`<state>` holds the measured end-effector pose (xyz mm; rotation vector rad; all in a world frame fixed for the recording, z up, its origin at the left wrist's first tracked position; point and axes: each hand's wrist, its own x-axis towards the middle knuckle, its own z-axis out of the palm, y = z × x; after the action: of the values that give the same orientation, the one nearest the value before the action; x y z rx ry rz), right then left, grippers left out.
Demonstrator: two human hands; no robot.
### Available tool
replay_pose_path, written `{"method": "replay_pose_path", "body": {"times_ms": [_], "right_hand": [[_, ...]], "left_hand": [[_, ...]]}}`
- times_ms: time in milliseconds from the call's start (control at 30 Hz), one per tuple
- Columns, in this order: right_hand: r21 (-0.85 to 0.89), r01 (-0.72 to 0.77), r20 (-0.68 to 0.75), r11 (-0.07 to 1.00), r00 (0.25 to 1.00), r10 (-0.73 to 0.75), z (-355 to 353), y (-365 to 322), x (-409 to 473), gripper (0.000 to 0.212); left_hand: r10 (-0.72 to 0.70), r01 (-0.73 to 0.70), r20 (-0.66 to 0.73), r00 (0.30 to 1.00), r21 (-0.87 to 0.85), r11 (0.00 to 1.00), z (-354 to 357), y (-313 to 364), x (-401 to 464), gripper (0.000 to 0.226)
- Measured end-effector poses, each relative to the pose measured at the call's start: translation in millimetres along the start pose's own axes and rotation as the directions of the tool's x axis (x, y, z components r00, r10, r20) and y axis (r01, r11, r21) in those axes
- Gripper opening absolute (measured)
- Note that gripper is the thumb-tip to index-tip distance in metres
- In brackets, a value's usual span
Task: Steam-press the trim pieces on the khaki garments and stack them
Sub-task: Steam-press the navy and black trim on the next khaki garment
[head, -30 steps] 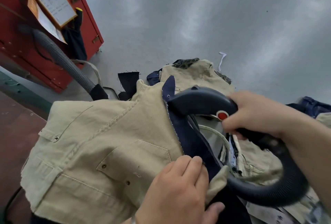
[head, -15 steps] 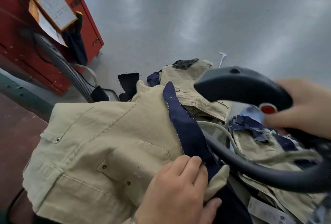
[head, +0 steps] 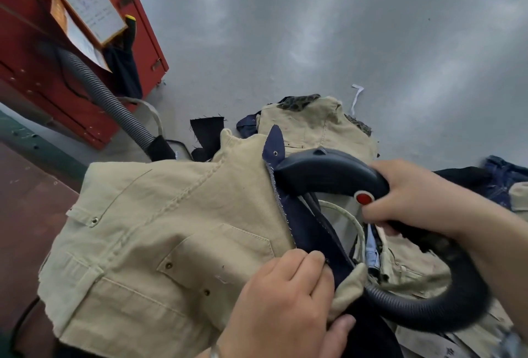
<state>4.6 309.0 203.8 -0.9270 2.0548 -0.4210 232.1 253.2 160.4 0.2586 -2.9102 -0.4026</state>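
Khaki garment, navy trim beneath curved black steamer.

1. We are seeing open grey floor lying beyond the khaki pile.
2. The red cabinet and ribbed hose are closing off the far left.
3. The steamer's hose is looping across the near right, blocking passage there.
4. The brown table is showing bare at left.

Bare forearms — a thin metal bangle (left wrist).
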Motion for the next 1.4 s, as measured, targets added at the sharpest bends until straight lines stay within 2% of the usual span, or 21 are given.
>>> {"method": "replay_pose_path", "body": {"times_ms": [100,267,467,567,600,667,733,800,967,1067,1167,1267,1400], "right_hand": [[-0.029,0.018,-0.03,0.999,0.999,-0.019,-5.1,-13.5,27.5,0.016],[-0.026,0.034,-0.167,0.999,0.985,-0.038,-22.0,-38.2,53.3,0.02],[-0.143,0.155,-0.288,0.977,0.938,-0.191,-58.1,-25.0,-8.8,0.026],[-0.234,0.09,-0.33,0.968,0.929,-0.166,-56.1,0.5,-49.0,0.032],[-0.167,0.064,-0.336,0.984,0.935,-0.118,-49.2,9.5,-58.1,0.029],[-0.146,0.0,-0.293,0.989,0.955,-0.043,-35.9,19.4,-70.1,0.032],[-0.286,0.011,-0.195,0.958,0.978,-0.069,-21.6,15.6,-75.9,0.042],[-0.283,-0.016,-0.121,0.959,0.992,-0.02,-7.2,8.0,-73.5,0.043],[-0.133,-0.034,-0.004,0.991,0.999,0.033,6.3,11.3,-41.0,0.017],[-0.045,0.008,0.018,0.999,1.0,-0.007,2.8,4.8,-21.5,0.012],[-0.041,0.029,0.025,0.999,0.999,-0.028,-2.1,-8.4,3.6,0.015],[-0.053,0.045,-0.022,0.998,0.999,-0.046,-7.2,-23.0,31.8,0.02],[-0.051,0.031,-0.128,0.998,0.991,-0.037,-9.6,-36.0,58.4,0.015]], "left_hand": [[-0.008,0.008,0.001,1.0,-0.006,1.0,-1.2,0.5,0.9,0.048],[-0.005,0.005,0.019,1.0,-0.018,1.0,-3.4,1.4,0.5,0.047],[-0.019,0.019,0.001,1.0,-0.056,0.998,-2.3,0.2,1.6,0.044],[-0.007,0.006,-0.013,1.0,-0.055,0.998,-1.2,0.5,1.0,0.043],[-0.007,0.006,-0.02,1.0,-0.056,0.998,-0.8,0.6,0.4,0.043],[-0.011,0.009,-0.033,0.999,-0.058,0.998,0.6,0.3,-0.2,0.044],[-0.006,0.004,-0.033,0.999,-0.061,0.998,1.3,0.0,0.0,0.044],[0.001,-0.003,-0.024,1.0,-0.055,0.998,1.2,-0.2,-0.1,0.044],[-0.004,0.003,-0.017,1.0,-0.05,0.999,-1.0,-1.6,-2.0,0.041],[-0.008,0.008,-0.007,1.0,-0.048,0.999,-1.8,-2.5,-1.0,0.04],[-0.007,0.007,0.001,1.0,-0.048,0.999,-3.2,-1.8,-0.4,0.04],[-0.011,0.011,0.008,1.0,-0.05,0.999,-6.2,-1.1,-0.4,0.041],[-0.015,0.016,0.019,1.0,-0.057,0.998,-7.9,-0.8,0.2,0.04]]}}
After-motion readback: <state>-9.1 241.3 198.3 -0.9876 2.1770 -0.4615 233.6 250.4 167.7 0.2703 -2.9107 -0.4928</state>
